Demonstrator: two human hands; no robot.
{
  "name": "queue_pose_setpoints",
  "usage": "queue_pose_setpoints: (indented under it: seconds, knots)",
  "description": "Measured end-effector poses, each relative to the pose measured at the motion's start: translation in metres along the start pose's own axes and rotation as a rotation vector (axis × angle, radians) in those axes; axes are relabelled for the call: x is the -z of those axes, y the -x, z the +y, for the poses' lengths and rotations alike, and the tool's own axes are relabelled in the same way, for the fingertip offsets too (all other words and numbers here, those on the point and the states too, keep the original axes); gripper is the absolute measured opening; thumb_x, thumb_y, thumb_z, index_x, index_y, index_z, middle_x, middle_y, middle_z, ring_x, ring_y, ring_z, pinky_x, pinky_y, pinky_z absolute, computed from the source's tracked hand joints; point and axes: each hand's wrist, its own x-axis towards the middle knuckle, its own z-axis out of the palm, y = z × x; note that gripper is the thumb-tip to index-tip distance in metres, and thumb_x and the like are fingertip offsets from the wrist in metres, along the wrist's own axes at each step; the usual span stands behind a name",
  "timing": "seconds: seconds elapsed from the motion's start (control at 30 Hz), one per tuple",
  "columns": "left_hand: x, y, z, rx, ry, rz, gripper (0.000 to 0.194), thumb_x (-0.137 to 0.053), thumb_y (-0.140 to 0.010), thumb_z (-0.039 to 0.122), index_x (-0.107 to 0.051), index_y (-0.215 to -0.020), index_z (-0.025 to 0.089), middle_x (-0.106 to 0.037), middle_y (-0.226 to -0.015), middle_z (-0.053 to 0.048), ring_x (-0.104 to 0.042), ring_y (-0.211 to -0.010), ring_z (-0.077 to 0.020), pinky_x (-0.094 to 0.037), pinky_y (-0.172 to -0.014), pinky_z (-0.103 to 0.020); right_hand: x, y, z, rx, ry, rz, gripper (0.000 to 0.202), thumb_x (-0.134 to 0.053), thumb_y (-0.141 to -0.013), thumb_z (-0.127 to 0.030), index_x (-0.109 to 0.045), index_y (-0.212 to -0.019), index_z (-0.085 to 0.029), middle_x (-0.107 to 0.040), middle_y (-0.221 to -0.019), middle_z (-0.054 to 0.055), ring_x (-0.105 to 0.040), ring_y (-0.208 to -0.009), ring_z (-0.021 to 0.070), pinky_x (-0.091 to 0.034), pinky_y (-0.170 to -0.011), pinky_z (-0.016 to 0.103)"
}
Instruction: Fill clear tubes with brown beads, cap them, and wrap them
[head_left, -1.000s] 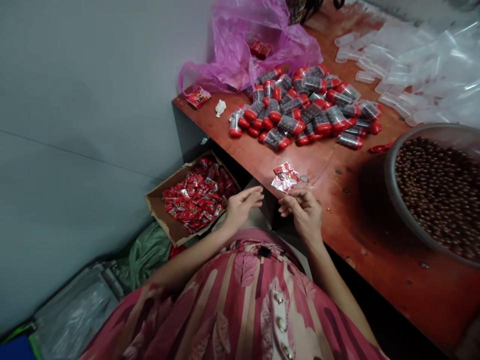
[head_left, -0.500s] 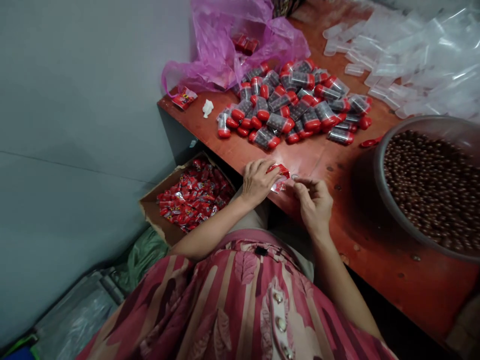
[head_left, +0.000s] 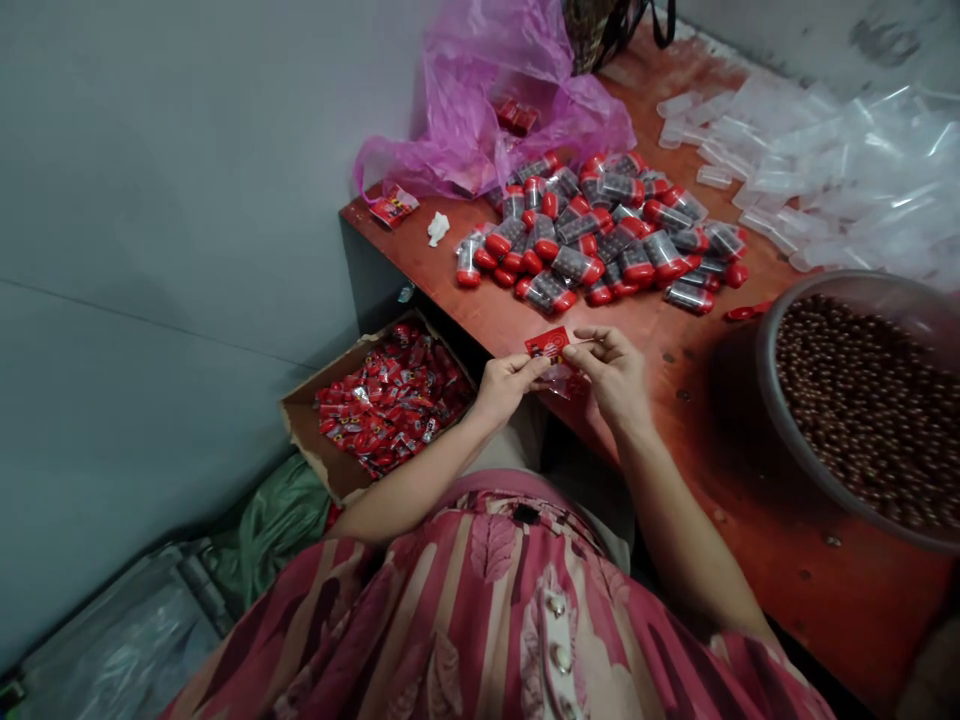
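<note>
Between my two hands is a small red printed packet [head_left: 546, 342], held up at the table's near edge. A clear plastic part hangs below its red top. My left hand [head_left: 510, 388] pinches the packet's lower left side between thumb and fingers. On the opposite side, my right hand [head_left: 616, 378] grips its right edge with thumb and forefinger. Just beyond lies a pile of clear tubes with red caps and dark balls inside [head_left: 577, 265]. Below my left forearm, a cardboard box [head_left: 307, 432] holds many red packets [head_left: 382, 400].
On the orange-red table [head_left: 720, 410], a tub [head_left: 769, 400] of brown balls stands at right, near a red cap-like piece [head_left: 748, 312]. Empty clear tubes [head_left: 825, 170] spread behind it. A pink plastic bag [head_left: 495, 60] lies by the grey wall [head_left: 187, 180].
My right hand has moved in and now grips the packet too. The packet has turned, so its red printed face shows. The view has shifted slightly.
</note>
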Motion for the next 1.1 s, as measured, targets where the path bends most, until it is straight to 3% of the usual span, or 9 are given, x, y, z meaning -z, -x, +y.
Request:
queue_pose_setpoints:
  seconds: [0.23, 0.3, 0.4, 0.47, 0.63, 0.73, 0.83, 0.97, 1.1]
  knots:
    - [0.015, 0.001, 0.009, 0.054, 0.127, 0.133, 0.036, -0.082, -0.052, 0.042, -0.065, -0.054, 0.01, -0.06, -0.052, -0.001, -0.057, -0.051, -0.0099, -0.052, -0.058, -0.026, -0.005, -0.063, -0.016, 0.529, 1.004, -0.014, 0.025, -0.046, -0.09, -0.029, -0.061, -0.107, -0.018, -0.069, -0.104, 0.01, -0.062, -0.09, 0.0248, -0.048, -0.075, 0.038]
    - [0.02, 0.003, 0.013, 0.099, 0.182, 0.152, 0.036, -0.083, -0.051, 0.041, -0.067, -0.057, 0.009, -0.063, -0.055, -0.003, -0.058, -0.052, -0.0102, -0.052, -0.056, -0.025, -0.009, -0.079, -0.02, 0.637, 1.173, -0.131, 0.03, -0.041, -0.092, -0.02, -0.059, -0.115, -0.018, -0.065, -0.116, 0.012, -0.058, -0.103, 0.0271, -0.046, -0.078, 0.039]
    - [0.027, 0.005, 0.017, 0.163, 0.25, 0.181, 0.035, -0.084, -0.05, 0.039, -0.068, -0.06, 0.009, -0.065, -0.058, -0.003, -0.058, -0.053, -0.0097, -0.051, -0.055, -0.024, -0.012, -0.096, -0.025, 0.831, 1.332, -0.444, 0.036, -0.04, -0.09, -0.012, -0.057, -0.12, -0.022, -0.053, -0.135, 0.008, -0.046, -0.121, 0.0277, -0.04, -0.089, 0.044]
    - [0.031, 0.004, 0.018, 0.192, 0.291, 0.193, 0.035, -0.085, -0.049, 0.038, -0.066, -0.06, 0.01, -0.065, -0.059, -0.003, -0.059, -0.053, -0.0094, -0.051, -0.054, -0.023, -0.011, -0.103, -0.029, 0.891, 1.4, -0.573, 0.035, -0.042, -0.09, -0.011, -0.058, -0.119, -0.024, -0.049, -0.14, 0.007, -0.042, -0.125, 0.0279, -0.036, -0.092, 0.046]
    - [0.036, -0.001, 0.018, 0.23, 0.437, 0.211, 0.034, -0.085, -0.052, 0.034, -0.061, -0.061, 0.01, -0.066, -0.061, -0.003, -0.061, -0.052, -0.01, -0.051, -0.052, -0.022, -0.002, -0.104, -0.033, 0.891, 1.424, -0.594, 0.027, -0.043, -0.092, -0.014, -0.062, -0.109, -0.021, -0.058, -0.128, 0.008, -0.046, -0.12, 0.0264, -0.037, -0.091, 0.044]
    - [0.035, -0.003, 0.019, 0.243, 0.534, 0.265, 0.031, -0.082, -0.058, 0.032, -0.062, -0.068, 0.011, -0.066, -0.064, -0.002, -0.063, -0.054, -0.0107, -0.052, -0.055, -0.023, 0.001, -0.081, -0.026, 0.825, 1.266, -0.371, 0.023, -0.047, -0.092, -0.025, -0.061, -0.109, -0.019, -0.064, -0.118, 0.01, -0.053, -0.112, 0.0272, -0.04, -0.089, 0.043]
    - [0.031, -0.004, 0.02, 0.244, 0.599, 0.299, 0.028, -0.08, -0.064, 0.031, -0.061, -0.072, 0.012, -0.067, -0.066, -0.003, -0.066, -0.06, -0.014, -0.053, -0.059, -0.025, 0.001, -0.035, -0.015, 0.529, 0.931, -0.104, 0.025, -0.051, -0.089, -0.038, -0.06, -0.103, -0.019, -0.069, -0.091, 0.008, -0.063, -0.081, 0.0219, -0.047, -0.07, 0.035]
    - [0.018, -0.002, 0.02, 0.216, 0.647, 0.299, 0.025, -0.077, -0.067, 0.029, -0.061, -0.076, 0.013, -0.068, -0.07, -0.002, -0.067, -0.064, -0.0146, -0.054, -0.065, -0.027, -0.007, 0.033, -0.001, 0.047, 0.423, -0.223, 0.028, -0.053, -0.086, -0.047, -0.057, -0.08, -0.02, -0.062, -0.058, -0.001, -0.056, -0.047, 0.0131, -0.044, -0.044, 0.025]
    - [-0.001, 0.003, 0.017, 0.189, 0.615, 0.229, 0.029, -0.08, -0.063, 0.03, -0.061, -0.077, 0.013, -0.067, -0.072, -0.001, -0.065, -0.064, -0.0119, -0.052, -0.066, -0.025, -0.016, 0.061, 0.008, -0.08, 0.208, -0.178, 0.03, -0.058, -0.082, -0.049, -0.055, -0.078, -0.019, -0.062, -0.06, -0.002, -0.056, -0.046, 0.011, -0.045, -0.041, 0.022]
